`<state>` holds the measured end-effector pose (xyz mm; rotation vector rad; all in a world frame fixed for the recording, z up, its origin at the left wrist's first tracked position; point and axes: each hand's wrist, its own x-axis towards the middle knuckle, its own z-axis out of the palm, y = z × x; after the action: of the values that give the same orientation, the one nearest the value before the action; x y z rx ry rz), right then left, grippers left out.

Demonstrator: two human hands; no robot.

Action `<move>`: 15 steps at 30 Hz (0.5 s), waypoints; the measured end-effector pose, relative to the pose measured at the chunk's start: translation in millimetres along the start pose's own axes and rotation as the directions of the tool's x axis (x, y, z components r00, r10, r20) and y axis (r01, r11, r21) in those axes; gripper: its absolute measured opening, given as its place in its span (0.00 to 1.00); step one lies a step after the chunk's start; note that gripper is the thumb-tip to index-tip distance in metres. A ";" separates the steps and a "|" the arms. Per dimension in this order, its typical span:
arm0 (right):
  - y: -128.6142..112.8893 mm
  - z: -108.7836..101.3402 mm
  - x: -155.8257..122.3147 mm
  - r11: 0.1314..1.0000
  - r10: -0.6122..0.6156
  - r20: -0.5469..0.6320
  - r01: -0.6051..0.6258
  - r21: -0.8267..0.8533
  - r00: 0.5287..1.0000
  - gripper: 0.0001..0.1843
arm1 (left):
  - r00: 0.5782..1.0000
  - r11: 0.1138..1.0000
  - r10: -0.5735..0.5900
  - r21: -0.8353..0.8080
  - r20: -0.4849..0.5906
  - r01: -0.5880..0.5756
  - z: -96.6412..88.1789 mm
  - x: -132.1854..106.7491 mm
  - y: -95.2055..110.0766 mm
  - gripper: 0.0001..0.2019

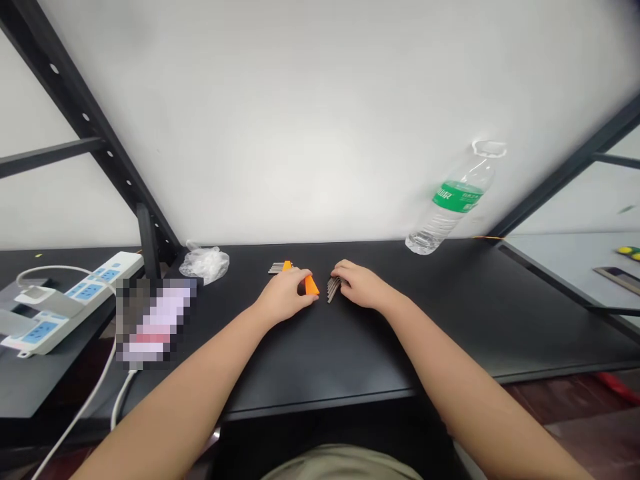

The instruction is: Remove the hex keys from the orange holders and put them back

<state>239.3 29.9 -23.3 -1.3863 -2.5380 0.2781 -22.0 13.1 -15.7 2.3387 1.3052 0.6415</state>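
My left hand (284, 295) is closed around an orange plastic holder (311, 286), its thumb and fingers on either side. Several thin metal rods (275, 268), which look like hex keys, stick out past the holder's left side. Just to the right, my right hand (363, 284) curls its fingers over a fanned row of grey metal hex keys (333, 288). Their lower ends point toward me on the black tabletop (320, 360). The palm and fingers hide the rest of these keys. A small gap separates the holder from the right-hand keys.
A crumpled clear plastic bag (205, 265) lies back left. A pixelated phone (156, 323) with a white cable and a power strip (75, 300) are at the left. A large water bottle (450, 200) stands back right by the wall. Black metal frames (95, 133) rise at both sides.
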 end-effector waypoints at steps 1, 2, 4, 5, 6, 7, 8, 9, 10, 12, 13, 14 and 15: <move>-1.9 0.7 0.3 1.000 0.013 -0.004 -0.013 -0.008 1.000 0.20 | 1.000 1.000 0.000 -0.001 -0.001 0.000 -0.2 -0.2 0.0 0.17; -4.0 1.5 0.3 0.999 0.028 -0.008 -0.028 -0.016 1.000 0.18 | 1.000 1.000 0.001 -0.002 -0.003 -0.001 -0.3 -0.4 -0.1 0.17; -8.6 2.9 -0.8 0.998 0.056 -0.013 -0.057 -0.030 0.998 0.15 | 1.000 1.000 0.006 0.001 -0.006 -0.006 -0.7 -0.7 -0.6 0.17; -10.9 3.5 -1.6 0.997 0.073 -0.018 -0.074 -0.037 0.997 0.14 | 1.000 1.000 0.007 0.005 -0.009 -0.006 -0.9 -0.8 -1.2 0.17; -13.0 4.0 -2.4 0.995 0.092 -0.024 -0.093 -0.045 0.995 0.15 | 1.000 1.000 0.005 0.009 -0.013 -0.005 -1.2 -0.9 -1.8 0.18; -14.8 4.3 -3.2 0.993 0.108 -0.031 -0.109 -0.053 0.994 0.15 | 1.000 1.000 -0.001 0.012 -0.016 0.001 -1.6 -1.1 -2.6 0.18; -16.4 4.4 -3.9 0.991 0.115 -0.039 -0.118 -0.063 0.993 0.15 | 1.000 1.000 -0.009 0.016 -0.017 0.009 -1.9 -1.2 -3.3 0.19; -17.9 4.4 -4.4 0.990 0.112 -0.043 -0.115 -0.076 0.993 0.14 | 1.000 1.000 -0.020 0.018 -0.019 0.020 -2.3 -1.4 -4.0 0.19; -19.2 4.1 -4.7 0.990 0.101 -0.044 -0.105 -0.090 0.994 0.11 | 0.999 0.999 -0.030 0.021 -0.022 0.030 -2.5 -1.5 -4.5 0.20; -21.9 3.5 -4.9 0.991 0.068 -0.029 -0.071 -0.114 0.997 0.05 | 0.999 0.999 -0.041 0.024 -0.028 0.042 -2.7 -1.5 -5.0 0.20; -23.2 3.2 -4.9 0.990 0.060 -0.020 -0.062 -0.124 0.998 0.03 | 0.998 0.999 -0.044 0.022 -0.034 0.045 -2.7 -1.3 -5.1 0.21; -24.5 3.0 -4.8 0.989 0.061 -0.013 -0.062 -0.131 0.998 0.02 | 0.998 0.999 -0.047 0.018 -0.041 0.047 -2.5 -1.1 -5.1 0.22; -25.6 2.9 -4.8 0.989 0.068 -0.009 -0.069 -0.133 0.998 0.02 | 0.998 0.999 -0.050 0.013 -0.045 0.051 -2.2 -0.8 -5.2 0.22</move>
<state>220.5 12.1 -19.5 -1.5227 -2.5495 0.1192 -27.2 15.2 -16.8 2.3072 1.3877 0.6746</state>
